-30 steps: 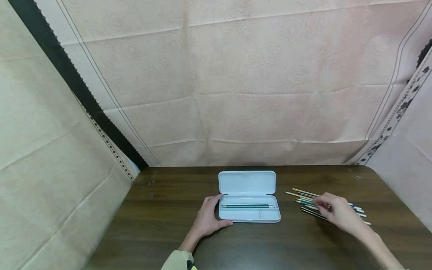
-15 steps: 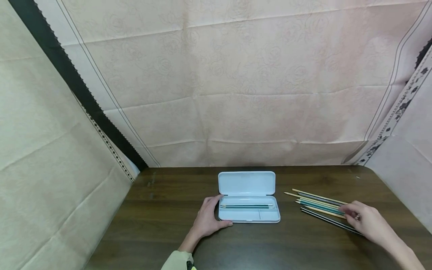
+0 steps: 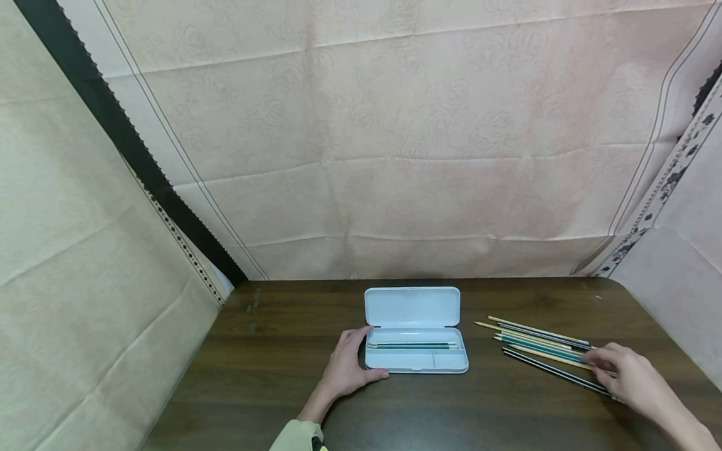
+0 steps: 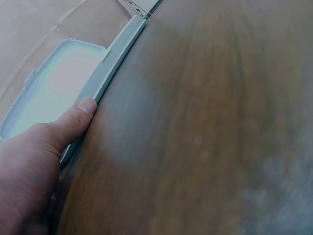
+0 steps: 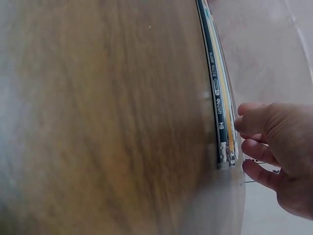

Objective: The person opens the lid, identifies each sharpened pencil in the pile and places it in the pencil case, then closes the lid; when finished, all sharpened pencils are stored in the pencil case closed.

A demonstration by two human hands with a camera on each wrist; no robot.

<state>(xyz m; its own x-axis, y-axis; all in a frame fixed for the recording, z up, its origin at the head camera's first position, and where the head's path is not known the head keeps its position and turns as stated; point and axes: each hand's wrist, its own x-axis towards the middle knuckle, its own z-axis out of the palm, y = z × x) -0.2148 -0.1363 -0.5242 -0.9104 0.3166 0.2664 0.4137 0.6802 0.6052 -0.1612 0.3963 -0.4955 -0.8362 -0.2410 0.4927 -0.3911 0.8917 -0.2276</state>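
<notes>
Fingers of the right hand [image 3: 628,379] bend loosely at the right-hand ends of the loose pencils [image 3: 541,346], tips close against them; whether any is pinched cannot be told. Well to the left of those fingers, a few stored pencils [image 3: 414,345] lie in the rear compartment of the pencil case [image 3: 400,361], lid raised, on the counter [image 3: 451,413]. Most pencils remain outside, just ahead of the right fingers, so the work looks nearer its start. Spread wide, the left hand [image 3: 346,366] grips the case's left end, thumb at front, fingers behind.
</notes>
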